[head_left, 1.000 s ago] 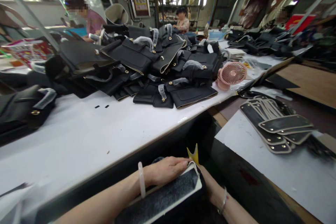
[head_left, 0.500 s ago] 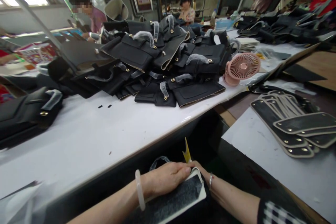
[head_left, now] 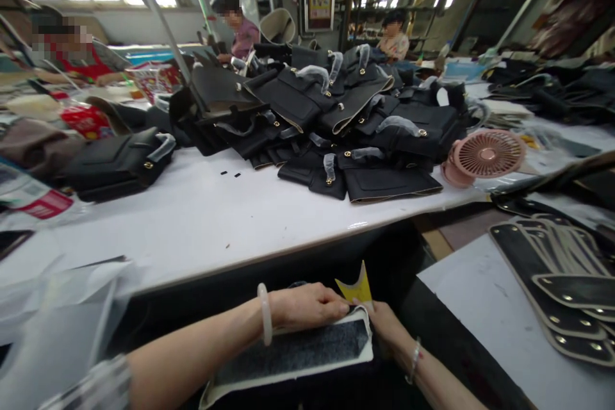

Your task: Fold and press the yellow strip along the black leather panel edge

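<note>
My left hand (head_left: 307, 305) lies flat on the far end of a long black panel with a cream border (head_left: 293, 353), which rests across my lap below the table edge. My right hand (head_left: 384, 325) grips the panel's right end from the side. A small yellow card (head_left: 356, 289) sticks up between my two hands; I cannot tell which hand holds it. A pale bangle circles my left wrist and a thin bracelet my right.
A white worktable (head_left: 202, 218) carries a heap of black bags (head_left: 336, 115), one black bag (head_left: 115, 163) at the left and a pink desk fan (head_left: 485, 157). Stacked black strips (head_left: 552, 269) lie on a side board at right. People sit at the far side.
The view has swung to the left, showing more of the table's left end. My right hand has come forward beside the panel's end, and the yellow card now faces me more broadly.
</note>
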Available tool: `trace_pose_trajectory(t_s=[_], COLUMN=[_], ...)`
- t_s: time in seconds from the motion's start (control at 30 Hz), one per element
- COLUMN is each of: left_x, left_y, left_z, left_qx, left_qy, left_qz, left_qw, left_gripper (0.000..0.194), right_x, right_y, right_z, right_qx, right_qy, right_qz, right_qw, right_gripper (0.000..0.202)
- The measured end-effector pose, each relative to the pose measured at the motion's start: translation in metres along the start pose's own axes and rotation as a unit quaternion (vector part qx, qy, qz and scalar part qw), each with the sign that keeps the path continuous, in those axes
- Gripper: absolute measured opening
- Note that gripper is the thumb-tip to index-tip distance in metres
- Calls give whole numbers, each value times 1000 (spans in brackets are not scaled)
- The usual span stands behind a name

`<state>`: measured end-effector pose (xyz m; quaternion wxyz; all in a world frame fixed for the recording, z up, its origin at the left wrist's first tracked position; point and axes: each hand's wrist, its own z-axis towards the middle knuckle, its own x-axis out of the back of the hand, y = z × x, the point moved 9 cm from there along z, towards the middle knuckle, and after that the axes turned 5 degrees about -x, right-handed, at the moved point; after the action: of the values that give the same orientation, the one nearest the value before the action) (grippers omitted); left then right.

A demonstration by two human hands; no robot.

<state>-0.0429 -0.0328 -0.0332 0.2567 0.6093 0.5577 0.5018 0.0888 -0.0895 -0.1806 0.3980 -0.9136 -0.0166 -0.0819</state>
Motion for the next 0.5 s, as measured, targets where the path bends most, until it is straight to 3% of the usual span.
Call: trace_pose_trajectory(t_s=[0.13,0.2,0.3,0.37,0.5], left_x=[2,2,3,5,9], left_y=[0,-1,-2,-3,-10], left_z=[2,2,2,1,-3], left_qx=[1,9,22,35,70], left_qy=[5,1,-2,11,57], left_qz=[7,10,3,-11,-40], left_qw=[1000,1000,1000,999,995], left_gripper=[35,36,36,40,70], right_x=[71,84,70,53,34], right_y=[-11,-29,-65,-91,-131], right_z=[-29,-46,-63,-67,-61], right_qx=[-14,-7,43,104,211], right_qy=[8,-49,-159,-192,-128], right_qz=[-122,-174,-271,-337,-431], right_qw=[992,984,948,916,868], right_gripper=[54,62,57,43,28])
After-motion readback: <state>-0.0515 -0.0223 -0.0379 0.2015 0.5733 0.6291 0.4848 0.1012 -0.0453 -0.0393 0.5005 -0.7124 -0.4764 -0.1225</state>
